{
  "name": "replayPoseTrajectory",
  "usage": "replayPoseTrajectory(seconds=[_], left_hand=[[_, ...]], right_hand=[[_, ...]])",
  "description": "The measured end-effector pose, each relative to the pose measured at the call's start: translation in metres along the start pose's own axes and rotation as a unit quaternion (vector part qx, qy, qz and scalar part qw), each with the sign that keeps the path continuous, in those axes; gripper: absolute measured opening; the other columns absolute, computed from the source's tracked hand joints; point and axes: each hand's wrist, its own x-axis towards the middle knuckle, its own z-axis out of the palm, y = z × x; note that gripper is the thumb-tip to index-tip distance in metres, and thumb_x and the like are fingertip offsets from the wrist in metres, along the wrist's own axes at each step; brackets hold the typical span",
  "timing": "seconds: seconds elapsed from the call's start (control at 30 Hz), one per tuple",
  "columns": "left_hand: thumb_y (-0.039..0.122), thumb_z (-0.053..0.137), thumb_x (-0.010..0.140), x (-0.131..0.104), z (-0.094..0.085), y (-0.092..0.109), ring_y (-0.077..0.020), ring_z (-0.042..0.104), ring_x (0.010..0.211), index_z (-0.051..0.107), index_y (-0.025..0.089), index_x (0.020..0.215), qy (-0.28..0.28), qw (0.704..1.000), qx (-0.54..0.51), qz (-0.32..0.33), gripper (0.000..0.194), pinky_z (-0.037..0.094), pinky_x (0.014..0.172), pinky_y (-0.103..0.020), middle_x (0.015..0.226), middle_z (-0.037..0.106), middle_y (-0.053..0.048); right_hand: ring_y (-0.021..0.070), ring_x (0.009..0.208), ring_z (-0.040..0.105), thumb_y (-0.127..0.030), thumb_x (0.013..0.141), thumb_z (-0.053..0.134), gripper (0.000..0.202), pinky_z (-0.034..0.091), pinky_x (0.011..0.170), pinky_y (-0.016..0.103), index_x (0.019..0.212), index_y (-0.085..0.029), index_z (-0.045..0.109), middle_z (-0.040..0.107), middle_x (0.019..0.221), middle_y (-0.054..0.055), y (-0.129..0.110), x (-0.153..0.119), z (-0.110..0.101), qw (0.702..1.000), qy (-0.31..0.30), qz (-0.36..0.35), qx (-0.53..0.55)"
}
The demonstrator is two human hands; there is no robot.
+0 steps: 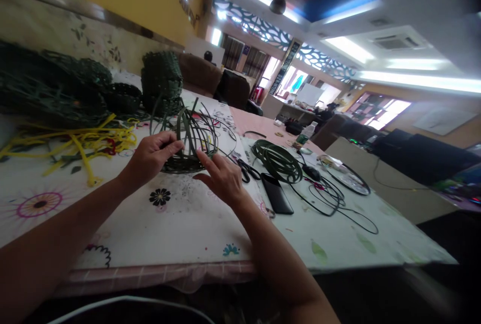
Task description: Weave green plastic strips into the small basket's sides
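A partly woven basket of dark green strips (188, 163) rests on the white patterned tablecloth, its long loose strips standing up and curving outward. My left hand (156, 156) pinches one of the upright strips at the basket's left side, thumb and fingers together. On the right side, my right hand (221, 176) has its thumb and index finger apart, the index fingertip touching the basket's rim. Its other fingers are partly hidden behind the hand.
Dark woven baskets (161, 81) and yellow strips (84, 143) lie at the left. Black scissors (248, 170), a phone (277, 195), coiled green strip (276, 160), a mouse (311, 173) and a bottle (306, 134) are to the right. The table's front edge (161, 274) is near.
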Motion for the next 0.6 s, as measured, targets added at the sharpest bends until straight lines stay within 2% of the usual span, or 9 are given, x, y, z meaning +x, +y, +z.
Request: replayPoseTrajectory(seconds=[0.13, 0.27, 0.47, 0.6], left_hand=[[0.042, 0.061, 0.09, 0.0, -0.001, 0.0, -0.0156, 0.048, 0.066, 0.06, 0.021, 0.075, 0.015, 1.0, -0.01, 0.007, 0.027, 0.045, 0.066, -0.029, 0.068, 0.055, 0.001], [0.039, 0.065, 0.089, 0.0, 0.002, -0.006, -0.017, 0.057, 0.074, 0.067, 0.019, 0.088, 0.03, 0.998, -0.049, 0.02, 0.02, 0.05, 0.07, -0.029, 0.079, 0.065, -0.001], [0.039, 0.061, 0.096, 0.003, 0.006, -0.022, -0.0187, 0.065, 0.081, 0.065, 0.02, 0.108, 0.056, 0.989, -0.126, 0.055, 0.023, 0.054, 0.072, -0.031, 0.096, 0.071, -0.006], [0.043, 0.052, 0.103, 0.0, 0.008, -0.024, -0.0191, 0.064, 0.081, 0.064, 0.022, 0.117, 0.083, 0.988, -0.072, 0.105, 0.028, 0.055, 0.073, -0.034, 0.102, 0.071, -0.007]], right_hand=[[0.015, 0.07, 0.051, -0.044, 0.108, 0.056, 0.038, 0.035, 0.061, 0.029, 0.139, -0.026, 0.067, 0.059, 0.076, 0.001, -0.001, -0.003, 0.011, 0.996, 0.042, -0.028, -0.07], [0.0141, 0.069, 0.051, -0.041, 0.11, 0.053, 0.039, 0.035, 0.062, 0.03, 0.142, -0.023, 0.064, 0.059, 0.076, 0.0, 0.001, -0.008, 0.019, 0.988, 0.079, -0.056, -0.121], [0.0147, 0.07, 0.054, -0.042, 0.11, 0.053, 0.046, 0.036, 0.062, 0.03, 0.15, -0.021, 0.057, 0.06, 0.077, 0.001, 0.004, -0.011, 0.02, 0.99, 0.081, -0.051, -0.104], [0.0145, 0.067, 0.054, -0.04, 0.109, 0.054, 0.044, 0.037, 0.063, 0.03, 0.146, -0.017, 0.058, 0.061, 0.075, 0.0, 0.002, -0.009, 0.018, 0.984, 0.137, -0.064, -0.098]])
